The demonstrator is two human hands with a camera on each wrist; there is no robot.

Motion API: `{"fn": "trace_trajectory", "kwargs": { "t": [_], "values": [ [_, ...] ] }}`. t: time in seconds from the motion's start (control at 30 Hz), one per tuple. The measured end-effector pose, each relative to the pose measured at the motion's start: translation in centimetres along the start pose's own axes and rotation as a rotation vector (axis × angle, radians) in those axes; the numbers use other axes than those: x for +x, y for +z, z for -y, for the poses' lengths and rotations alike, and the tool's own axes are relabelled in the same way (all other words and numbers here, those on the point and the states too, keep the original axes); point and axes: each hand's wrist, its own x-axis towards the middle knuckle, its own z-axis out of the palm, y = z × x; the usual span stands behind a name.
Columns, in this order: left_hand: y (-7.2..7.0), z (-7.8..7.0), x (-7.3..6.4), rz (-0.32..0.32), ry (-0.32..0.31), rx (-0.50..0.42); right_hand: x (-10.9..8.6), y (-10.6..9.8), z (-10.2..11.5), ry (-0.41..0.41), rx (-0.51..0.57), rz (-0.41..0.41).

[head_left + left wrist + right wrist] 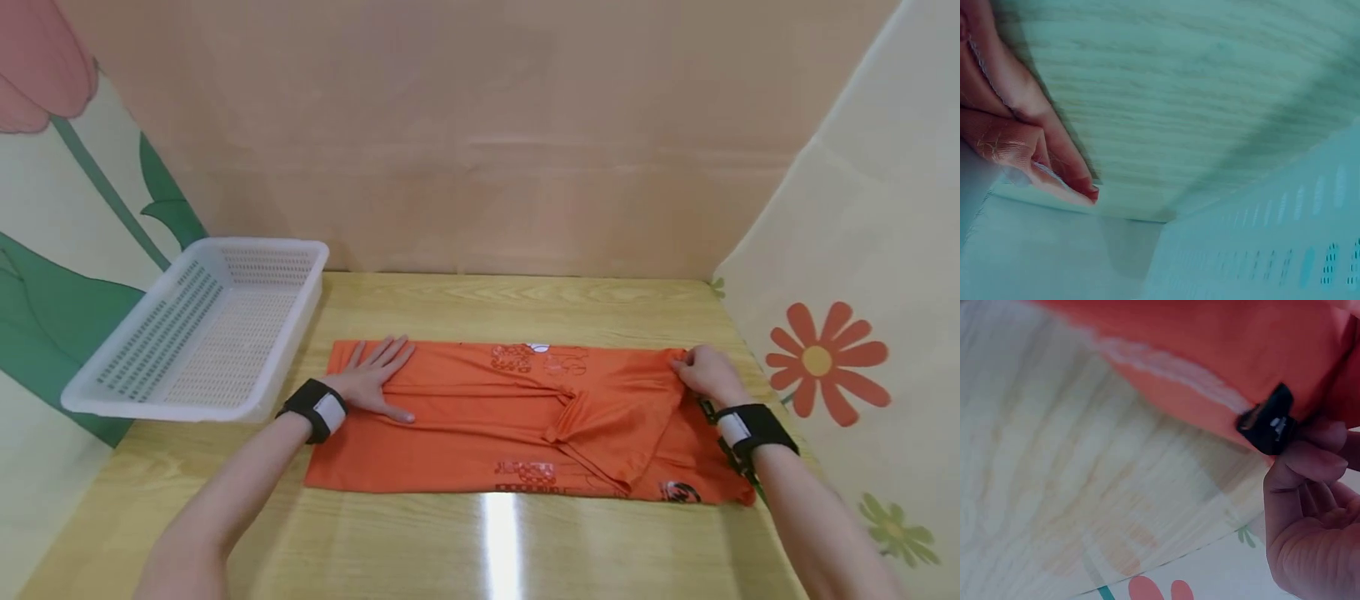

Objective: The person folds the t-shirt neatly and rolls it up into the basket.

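An orange T-shirt (450,458) lies folded into a long strip across the table, with printed patterns along both long edges and a sleeve flap folded over on the right half. Spread flat, my left hand (369,383) presses on the left end of the shirt, fingers straight. At the far right corner, my right hand (708,372) pinches the fabric. The right wrist view shows the thumb and fingers (1310,459) curled at the shirt's edge beside a black label (1270,422). In the left wrist view a hem of the shirt (1019,137) shows, but the left hand is out of that view.
A white plastic basket (292,362) stands at the left on the wooden table (360,550). A plain tan backdrop (480,142) rises behind the table, and flower-printed sheets (855,233) flank it on both sides.
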Motion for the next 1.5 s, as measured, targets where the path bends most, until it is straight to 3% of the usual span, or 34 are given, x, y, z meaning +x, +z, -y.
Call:
{"fn": "trace_trajectory", "kwargs": {
  "t": [0.23,0.33,0.4,0.53,0.63,0.73,0.87,0.93,1.0,1.07,1.23,1.3,1.5],
  "values": [
    [-0.2,-0.1,0.1,-0.005,-0.011,0.004,-1.0,0.5,0.3,0.018,-0.036,-0.103],
    [-0.2,-1.0,-0.1,-0.003,0.037,-0.007,-1.8,0.0,1.7,-0.003,-0.076,-0.156],
    [-0.4,-2.2,-0.4,0.02,0.083,-0.002,-2.4,-0.4,3.2,-0.032,-0.11,-0.148],
    [-0.8,-4.7,-0.7,0.109,0.171,0.006,-3.5,-0.7,6.3,-0.112,-0.167,-0.006],
    [-0.8,-5.3,-0.5,0.14,0.194,0.009,-4.2,-0.4,8.1,-0.128,-0.172,0.075],
    [-0.3,-5.2,0.0,0.071,0.238,0.059,-4.8,-0.2,9.1,-0.112,-0.157,0.134],
    [-0.3,-5.2,0.7,-0.072,0.335,0.134,-5.1,-0.3,9.8,-0.075,-0.095,0.286],
    [-0.6,-5.3,0.8,-0.091,0.364,0.135,-5.2,-0.4,9.9,-0.056,-0.043,0.378],
    [-0.9,-5.4,0.8,-0.077,0.375,0.124,-5.1,-0.2,9.9,-0.068,-0.018,0.416],
    [-1.2,-5.4,0.9,-0.055,0.381,0.117,-5.0,0.1,9.8,-0.105,-0.037,0.393],
    [-1.5,-5.4,1.1,-0.014,0.397,0.11,-4.7,1.5,9.7,-0.187,-0.146,0.209],
    [-1.5,-5.3,1.2,-0.006,0.407,0.106,-4.4,1.9,9.7,-0.191,-0.145,0.174],
    [-1.3,-5.5,1.6,-0.012,0.469,0.149,-1.8,3.2,8.0,-0.272,-0.143,0.055]
  ]
}}
